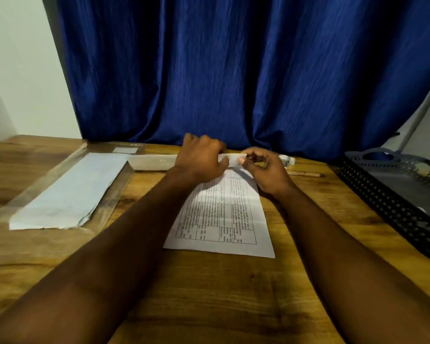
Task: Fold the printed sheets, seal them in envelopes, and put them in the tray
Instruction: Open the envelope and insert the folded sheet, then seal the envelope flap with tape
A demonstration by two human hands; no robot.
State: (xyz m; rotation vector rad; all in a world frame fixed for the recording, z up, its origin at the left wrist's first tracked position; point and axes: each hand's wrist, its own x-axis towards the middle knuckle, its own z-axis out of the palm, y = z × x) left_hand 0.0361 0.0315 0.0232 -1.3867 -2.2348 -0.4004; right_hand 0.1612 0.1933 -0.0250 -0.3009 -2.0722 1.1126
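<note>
A printed sheet [221,214] with a table of text lies in the middle of the wooden desk [209,294]. Its far edge is curled up towards me. My left hand [201,160] grips that lifted edge from the left. My right hand [266,167] pinches the same edge from the right with thumb and fingers. A dark perforated tray [395,192] stands at the right edge of the desk. On the left, a stack of white envelopes [70,192] sits inside a clear plastic wrapper.
Behind my hands lie a long pale flat object [154,162], a white glue stick [287,160] and a wooden pencil [305,174]. A blue curtain [233,70] hangs right behind the desk. A white wall is at the left.
</note>
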